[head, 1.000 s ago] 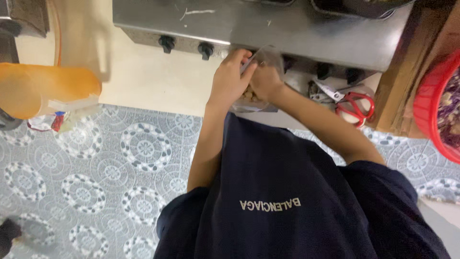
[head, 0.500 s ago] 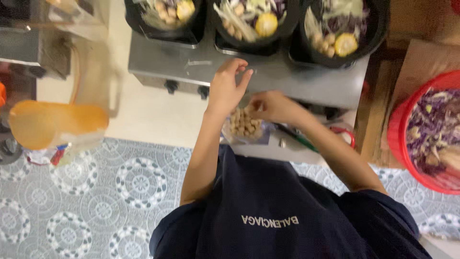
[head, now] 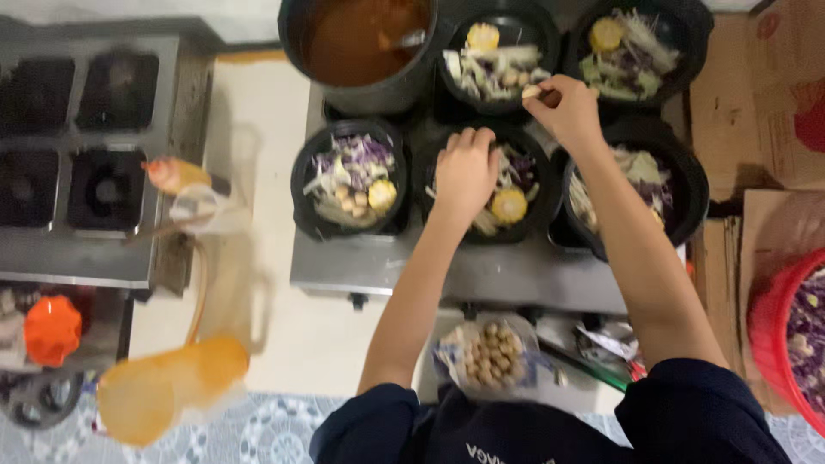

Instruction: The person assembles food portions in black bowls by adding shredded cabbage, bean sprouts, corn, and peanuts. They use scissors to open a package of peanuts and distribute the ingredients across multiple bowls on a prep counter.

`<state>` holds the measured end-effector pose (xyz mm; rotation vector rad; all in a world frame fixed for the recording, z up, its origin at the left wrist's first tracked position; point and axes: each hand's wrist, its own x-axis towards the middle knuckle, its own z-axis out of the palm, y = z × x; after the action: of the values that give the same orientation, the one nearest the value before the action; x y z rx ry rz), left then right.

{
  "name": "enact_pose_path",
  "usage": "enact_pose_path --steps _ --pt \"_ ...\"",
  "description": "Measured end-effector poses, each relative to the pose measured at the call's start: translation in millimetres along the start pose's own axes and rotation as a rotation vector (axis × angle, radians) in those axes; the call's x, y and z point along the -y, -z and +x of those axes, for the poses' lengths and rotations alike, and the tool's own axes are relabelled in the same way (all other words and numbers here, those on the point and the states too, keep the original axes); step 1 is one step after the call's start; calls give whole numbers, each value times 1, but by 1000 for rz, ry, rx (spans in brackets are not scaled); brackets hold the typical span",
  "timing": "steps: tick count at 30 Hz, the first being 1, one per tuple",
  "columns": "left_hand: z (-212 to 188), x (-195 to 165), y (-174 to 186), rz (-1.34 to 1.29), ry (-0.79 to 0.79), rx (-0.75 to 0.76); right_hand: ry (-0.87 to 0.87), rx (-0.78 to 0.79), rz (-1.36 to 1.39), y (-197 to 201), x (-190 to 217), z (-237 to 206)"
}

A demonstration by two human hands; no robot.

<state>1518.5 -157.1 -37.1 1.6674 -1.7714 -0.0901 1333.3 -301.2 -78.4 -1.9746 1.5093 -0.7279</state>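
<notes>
Left hand [head: 465, 168] reaching, fingers curled, into round black bowl of shredded vegetables and corn [head: 507, 193]; right hand [head: 567, 105] pinching small pale ball [head: 532, 90] over rear bowl [head: 492, 60]. Bowls mostly filled; clear bag of pale balls [head: 486, 354] below worktop edge, still part full.

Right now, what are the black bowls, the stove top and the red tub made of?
Black bowls: likely thin plastic, glossy rim.
Stove top: probably stainless steel, grey with a dull sheen.
Red tub: looks like plastic, smooth uniform colour.
</notes>
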Motion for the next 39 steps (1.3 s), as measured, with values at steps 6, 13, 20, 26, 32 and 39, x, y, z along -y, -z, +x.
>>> enact_pose_path --steps 6,13,20,26,32,39 --pt "19 16 -19 -12 -5 21 5 -47 68 -11 11 22" --pt "-2 17 2 -117 19 63 31 -45 274 21 56 -67" --pt "-82 -4 52 -454 80 59 -93 247 534 48 69 -227" --pt "-181 -45 74 -639 352 286 -135 514 616 49 55 -315" --pt "-248 -74 63 -307 351 106 302 616 171 12 32 -352" --pt "-295 -108 48 -67 406 -11 421 759 -137 -83 24 -356"
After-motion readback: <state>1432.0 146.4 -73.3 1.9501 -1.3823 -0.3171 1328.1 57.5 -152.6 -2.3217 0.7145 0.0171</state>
